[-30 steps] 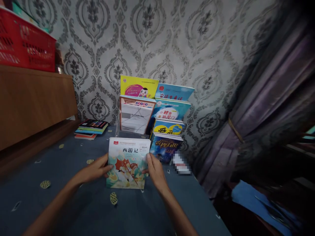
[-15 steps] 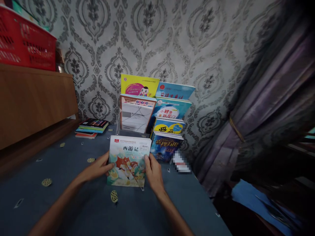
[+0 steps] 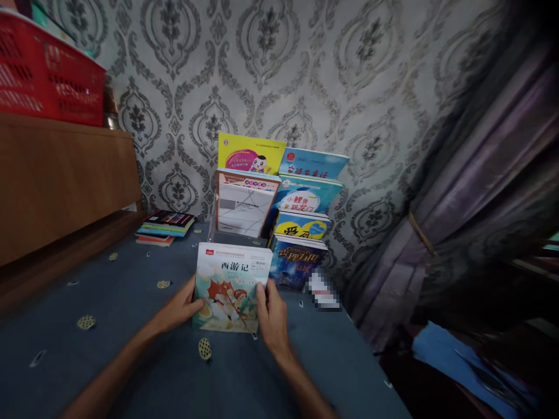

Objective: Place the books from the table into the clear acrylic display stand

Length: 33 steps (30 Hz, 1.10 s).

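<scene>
Both my hands hold one picture book (image 3: 230, 285) with a white top band and a colourful cartoon cover, upright just in front of a tiered book stand (image 3: 238, 237). My left hand (image 3: 181, 307) grips its lower left edge, thumb on the cover. My right hand (image 3: 271, 314) grips its right edge, fingers closed around it. The stand carries several children's books: a yellow one (image 3: 251, 152) and a white one (image 3: 244, 201) on the left, blue ones (image 3: 312, 164) on the right.
A blue patterned cloth (image 3: 131, 355) covers the surface. A low stack of books (image 3: 165, 226) lies at the back left by a wooden headboard (image 3: 61, 180) with a red basket (image 3: 43, 73) on top. Purple curtain (image 3: 471, 192) hangs at the right.
The book has shifted slightly toward the stand and a little more upright; my right hand slid lower along its right edge. My left hand keeps its grip.
</scene>
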### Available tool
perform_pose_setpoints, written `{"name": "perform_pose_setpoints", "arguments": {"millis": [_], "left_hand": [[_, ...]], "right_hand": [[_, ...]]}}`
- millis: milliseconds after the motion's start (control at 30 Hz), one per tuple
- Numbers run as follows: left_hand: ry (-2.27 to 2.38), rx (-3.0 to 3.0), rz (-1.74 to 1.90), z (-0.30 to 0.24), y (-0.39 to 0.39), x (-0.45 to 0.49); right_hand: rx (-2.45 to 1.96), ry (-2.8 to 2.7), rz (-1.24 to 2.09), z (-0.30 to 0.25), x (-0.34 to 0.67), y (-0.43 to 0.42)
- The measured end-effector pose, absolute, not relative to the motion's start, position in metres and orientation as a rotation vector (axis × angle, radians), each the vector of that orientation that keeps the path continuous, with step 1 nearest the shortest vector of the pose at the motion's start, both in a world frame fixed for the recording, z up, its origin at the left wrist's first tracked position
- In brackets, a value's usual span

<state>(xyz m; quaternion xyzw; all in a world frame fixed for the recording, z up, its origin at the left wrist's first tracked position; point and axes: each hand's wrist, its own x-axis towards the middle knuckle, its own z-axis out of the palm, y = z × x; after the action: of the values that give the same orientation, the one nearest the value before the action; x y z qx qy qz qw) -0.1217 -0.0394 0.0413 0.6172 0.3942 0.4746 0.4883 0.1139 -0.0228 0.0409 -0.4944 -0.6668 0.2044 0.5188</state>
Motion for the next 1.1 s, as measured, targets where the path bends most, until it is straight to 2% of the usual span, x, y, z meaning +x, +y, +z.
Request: {"name": "perform_pose_setpoints", "arguments": {"millis": [1100], "left_hand": [[0.966, 1.575, 1.191, 0.031, -0.036, -0.123]], "right_hand": [[-1.153, -1.602, 0.466, 0.037, 0.114, -0.021]]}}
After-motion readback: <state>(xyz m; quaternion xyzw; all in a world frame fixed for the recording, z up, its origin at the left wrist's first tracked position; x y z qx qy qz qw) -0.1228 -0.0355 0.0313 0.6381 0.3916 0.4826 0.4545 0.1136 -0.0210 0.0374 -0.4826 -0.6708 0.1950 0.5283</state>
